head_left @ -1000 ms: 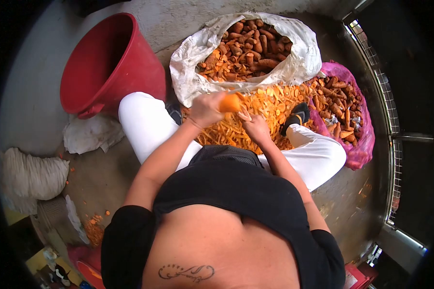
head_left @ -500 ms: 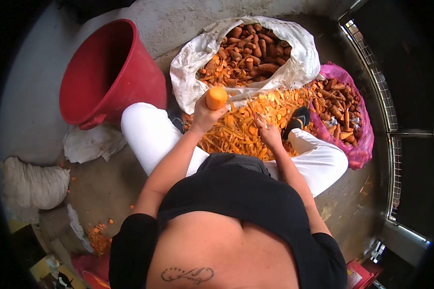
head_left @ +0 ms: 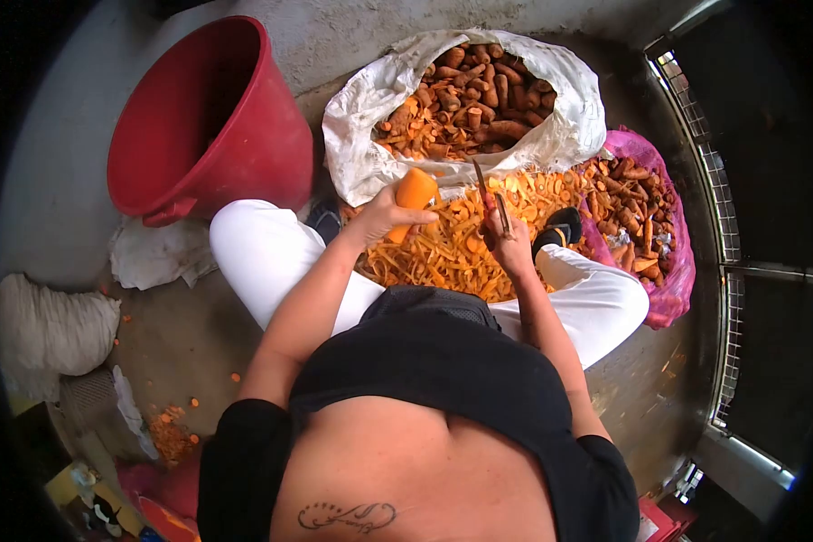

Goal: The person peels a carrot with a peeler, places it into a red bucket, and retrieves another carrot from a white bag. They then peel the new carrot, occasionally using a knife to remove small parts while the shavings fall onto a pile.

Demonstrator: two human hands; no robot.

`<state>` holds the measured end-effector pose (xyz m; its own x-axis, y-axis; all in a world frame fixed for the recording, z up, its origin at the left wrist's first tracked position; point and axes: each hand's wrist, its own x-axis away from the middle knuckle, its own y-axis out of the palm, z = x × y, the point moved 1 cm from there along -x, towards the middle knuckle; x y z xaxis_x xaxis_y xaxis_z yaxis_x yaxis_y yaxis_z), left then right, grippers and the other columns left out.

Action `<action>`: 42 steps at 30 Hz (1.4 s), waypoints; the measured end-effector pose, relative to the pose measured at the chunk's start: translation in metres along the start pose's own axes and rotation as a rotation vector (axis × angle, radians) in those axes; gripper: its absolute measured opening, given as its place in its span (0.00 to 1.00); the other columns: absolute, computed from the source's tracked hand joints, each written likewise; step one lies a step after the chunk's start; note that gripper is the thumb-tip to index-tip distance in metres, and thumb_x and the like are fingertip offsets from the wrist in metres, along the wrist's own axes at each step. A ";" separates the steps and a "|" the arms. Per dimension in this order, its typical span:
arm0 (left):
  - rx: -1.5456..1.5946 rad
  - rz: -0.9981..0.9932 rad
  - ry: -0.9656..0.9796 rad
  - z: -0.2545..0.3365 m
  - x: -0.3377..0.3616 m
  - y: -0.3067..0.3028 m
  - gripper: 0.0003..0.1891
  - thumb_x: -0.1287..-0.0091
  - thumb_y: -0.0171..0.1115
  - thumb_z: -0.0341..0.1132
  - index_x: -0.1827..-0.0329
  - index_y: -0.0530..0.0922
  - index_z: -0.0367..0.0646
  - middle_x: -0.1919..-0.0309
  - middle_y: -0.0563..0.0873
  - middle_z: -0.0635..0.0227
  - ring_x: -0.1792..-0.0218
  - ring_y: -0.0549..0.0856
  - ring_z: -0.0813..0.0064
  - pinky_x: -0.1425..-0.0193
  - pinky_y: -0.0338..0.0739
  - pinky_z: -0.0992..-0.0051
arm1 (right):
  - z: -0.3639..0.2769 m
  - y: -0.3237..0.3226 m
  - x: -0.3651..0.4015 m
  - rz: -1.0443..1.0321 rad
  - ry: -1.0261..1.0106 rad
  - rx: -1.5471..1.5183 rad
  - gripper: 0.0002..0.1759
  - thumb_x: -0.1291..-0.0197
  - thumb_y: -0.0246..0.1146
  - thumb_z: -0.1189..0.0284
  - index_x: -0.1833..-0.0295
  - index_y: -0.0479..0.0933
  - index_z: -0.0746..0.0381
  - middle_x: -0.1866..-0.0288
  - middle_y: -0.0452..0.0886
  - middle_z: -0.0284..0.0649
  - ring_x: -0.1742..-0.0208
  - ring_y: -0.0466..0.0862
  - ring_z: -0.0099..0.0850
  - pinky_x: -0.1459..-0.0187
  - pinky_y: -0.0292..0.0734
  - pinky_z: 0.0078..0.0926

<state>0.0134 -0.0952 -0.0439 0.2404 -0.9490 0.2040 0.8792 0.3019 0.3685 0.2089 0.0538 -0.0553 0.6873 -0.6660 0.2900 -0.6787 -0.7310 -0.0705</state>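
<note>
My left hand [head_left: 381, 219] is wrapped round a thick peeled carrot [head_left: 416, 189], bright orange, its upper end tilted away from me. A knife [head_left: 481, 183] with a narrow dark blade points up and away from my right hand [head_left: 512, 244], which is closed on its reddish handle. Beside the handle, a second slim metal piece [head_left: 503, 213] sticks out of the same hand; its kind I cannot make out. Below both hands, between my legs, lies a heap of orange peelings and cut slices [head_left: 443, 256].
Ahead stands an open white sack [head_left: 348, 135] of unpeeled carrots [head_left: 506, 90]. To the right is a pink mesh sack [head_left: 682, 271] with carrot pieces. A large red tub [head_left: 275, 135] leans at the left, near white cloth sacks [head_left: 59, 330]. A metal-framed mesh [head_left: 709, 163] borders the right.
The carrot in my left hand has tipped and shifted slightly right. My right hand has turned and risen a little, bringing the knife blade clearly into view. The whole view has shifted slightly.
</note>
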 end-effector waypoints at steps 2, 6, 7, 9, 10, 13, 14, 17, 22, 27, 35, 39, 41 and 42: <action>-0.434 0.161 0.008 -0.001 0.000 0.001 0.22 0.45 0.70 0.33 0.49 0.73 0.36 0.67 0.83 0.64 0.66 0.84 0.70 0.63 0.78 0.72 | 0.002 0.000 -0.003 0.000 -0.059 0.209 0.26 0.34 0.57 0.50 0.67 0.79 0.64 0.81 0.70 0.29 0.81 0.66 0.18 0.78 0.59 0.19; -1.106 0.336 -0.106 -0.001 0.002 -0.005 0.27 0.54 0.71 0.36 0.47 0.78 0.45 0.61 0.86 0.54 0.56 0.84 0.54 0.53 0.77 0.62 | 0.001 0.010 0.001 -0.015 -0.190 0.422 0.23 0.36 0.61 0.56 0.71 0.79 0.66 0.82 0.73 0.31 0.79 0.71 0.19 0.75 0.66 0.22; -1.039 0.322 -0.079 -0.007 0.001 -0.009 0.25 0.54 0.70 0.35 0.49 0.78 0.44 0.61 0.86 0.55 0.57 0.85 0.56 0.53 0.77 0.64 | 0.002 0.013 0.002 -0.026 -0.230 0.405 0.22 0.37 0.63 0.57 0.71 0.79 0.66 0.82 0.73 0.31 0.78 0.71 0.19 0.74 0.67 0.22; -0.905 0.289 -0.024 -0.019 -0.004 -0.017 0.23 0.54 0.68 0.33 0.51 0.79 0.41 0.63 0.86 0.56 0.59 0.85 0.59 0.53 0.77 0.66 | 0.000 0.017 0.006 -0.077 -0.193 0.507 0.20 0.38 0.62 0.55 0.64 0.81 0.63 0.78 0.77 0.40 0.75 0.77 0.32 0.71 0.71 0.29; -0.812 0.261 0.000 -0.025 -0.007 -0.021 0.22 0.54 0.68 0.33 0.53 0.79 0.40 0.64 0.86 0.58 0.60 0.85 0.63 0.54 0.76 0.68 | -0.003 0.018 0.009 -0.103 -0.173 0.557 0.20 0.39 0.62 0.54 0.61 0.82 0.62 0.76 0.79 0.45 0.73 0.80 0.38 0.69 0.73 0.33; -0.589 0.181 0.044 -0.028 -0.011 -0.025 0.21 0.56 0.68 0.31 0.56 0.79 0.37 0.66 0.86 0.62 0.64 0.84 0.72 0.55 0.75 0.73 | -0.005 0.022 0.014 -0.140 -0.236 0.609 0.20 0.40 0.62 0.53 0.54 0.82 0.58 0.73 0.82 0.49 0.70 0.83 0.45 0.68 0.76 0.36; -0.553 0.152 0.040 -0.026 -0.011 -0.025 0.21 0.56 0.68 0.31 0.56 0.79 0.36 0.67 0.85 0.64 0.64 0.83 0.75 0.56 0.75 0.74 | 0.003 0.022 0.013 -0.153 -0.253 0.592 0.20 0.40 0.62 0.53 0.53 0.82 0.58 0.73 0.82 0.48 0.70 0.83 0.44 0.68 0.77 0.35; -0.559 0.110 0.036 -0.028 -0.013 -0.024 0.20 0.57 0.69 0.29 0.57 0.79 0.36 0.67 0.85 0.66 0.65 0.82 0.78 0.56 0.75 0.76 | 0.002 0.026 0.017 -0.145 -0.299 0.551 0.20 0.40 0.62 0.53 0.52 0.82 0.57 0.73 0.82 0.47 0.71 0.84 0.43 0.68 0.77 0.34; -0.592 0.116 0.060 -0.030 -0.011 -0.018 0.19 0.57 0.69 0.29 0.59 0.79 0.36 0.68 0.85 0.67 0.66 0.82 0.78 0.57 0.75 0.76 | -0.009 0.028 0.022 -0.142 -0.310 0.580 0.20 0.40 0.62 0.52 0.53 0.83 0.54 0.73 0.82 0.46 0.71 0.83 0.44 0.68 0.77 0.35; -0.697 0.129 0.052 -0.021 -0.007 -0.014 0.17 0.56 0.69 0.29 0.62 0.80 0.38 0.70 0.85 0.68 0.67 0.82 0.79 0.59 0.75 0.75 | -0.010 0.030 0.021 -0.121 -0.345 0.625 0.20 0.40 0.60 0.49 0.53 0.83 0.51 0.74 0.82 0.46 0.72 0.83 0.45 0.69 0.77 0.37; -0.614 0.115 0.043 -0.006 0.003 -0.003 0.15 0.55 0.66 0.26 0.61 0.79 0.38 0.69 0.83 0.72 0.67 0.79 0.83 0.59 0.74 0.78 | -0.028 0.034 0.029 -0.067 -0.385 0.774 0.20 0.39 0.58 0.47 0.56 0.84 0.49 0.76 0.81 0.45 0.73 0.83 0.44 0.72 0.76 0.39; -0.628 0.111 0.051 0.000 0.006 -0.001 0.15 0.54 0.66 0.25 0.60 0.78 0.37 0.67 0.82 0.74 0.65 0.79 0.84 0.58 0.74 0.79 | -0.027 0.033 0.028 -0.060 -0.394 0.791 0.20 0.39 0.57 0.47 0.55 0.84 0.48 0.77 0.81 0.45 0.74 0.83 0.44 0.72 0.76 0.40; -0.585 0.139 0.092 -0.005 0.005 -0.002 0.16 0.55 0.67 0.27 0.61 0.79 0.37 0.70 0.83 0.72 0.67 0.79 0.83 0.59 0.74 0.78 | -0.026 0.032 0.028 -0.058 -0.386 0.791 0.20 0.40 0.57 0.46 0.55 0.84 0.47 0.77 0.81 0.44 0.74 0.83 0.44 0.72 0.76 0.40; -0.563 0.154 0.113 -0.005 0.005 -0.001 0.16 0.55 0.67 0.29 0.62 0.79 0.37 0.71 0.83 0.71 0.68 0.79 0.82 0.60 0.75 0.77 | -0.026 0.033 0.028 -0.057 -0.376 0.795 0.20 0.40 0.57 0.46 0.55 0.84 0.47 0.77 0.81 0.44 0.74 0.83 0.44 0.72 0.76 0.40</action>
<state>0.0158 -0.1010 -0.0475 0.3973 -0.9113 0.1081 0.9064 0.3713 -0.2017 0.1991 0.0154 -0.0245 0.8495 -0.5275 -0.0099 -0.3556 -0.5586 -0.7493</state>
